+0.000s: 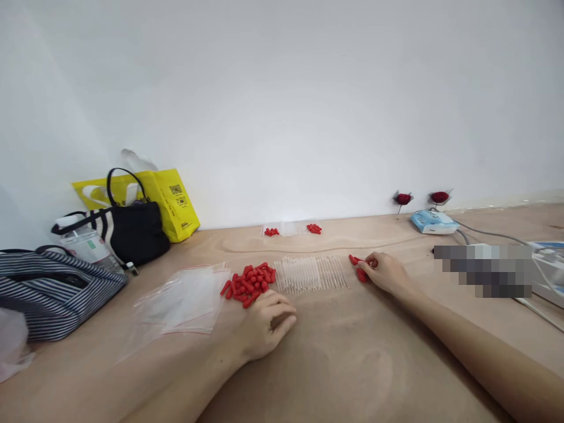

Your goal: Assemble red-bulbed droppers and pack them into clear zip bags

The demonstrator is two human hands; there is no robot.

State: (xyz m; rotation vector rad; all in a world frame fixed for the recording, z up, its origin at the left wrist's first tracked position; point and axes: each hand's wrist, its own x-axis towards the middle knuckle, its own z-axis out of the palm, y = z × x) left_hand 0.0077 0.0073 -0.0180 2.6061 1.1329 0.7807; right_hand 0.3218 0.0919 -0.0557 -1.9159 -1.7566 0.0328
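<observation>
My left hand (pixel 268 324) rests on the table just in front of a heap of small red rubber bulbs (pixel 249 281). Its fingers are loosely bent, with a gap between thumb and forefinger and nothing visible in it. Right of the heap, many thin clear tubes (pixel 304 274) lie side by side in a row. Beyond the row's right end, my right hand (pixel 384 271) has its fingertips closed on a red bulb (pixel 362 275). Another red bulb (pixel 352 259) lies by those fingertips, which partly hide the group.
Clear zip bags (pixel 185 299) lie left of the heap. Farther back are a flat bag (pixel 293 228) of tubes and red bulbs. A striped bag (pixel 61 294), black handbag (pixel 136 232) and yellow bag (pixel 176 205) stand left. A tissue pack (pixel 434 222) and cables (pixel 493 234) lie right.
</observation>
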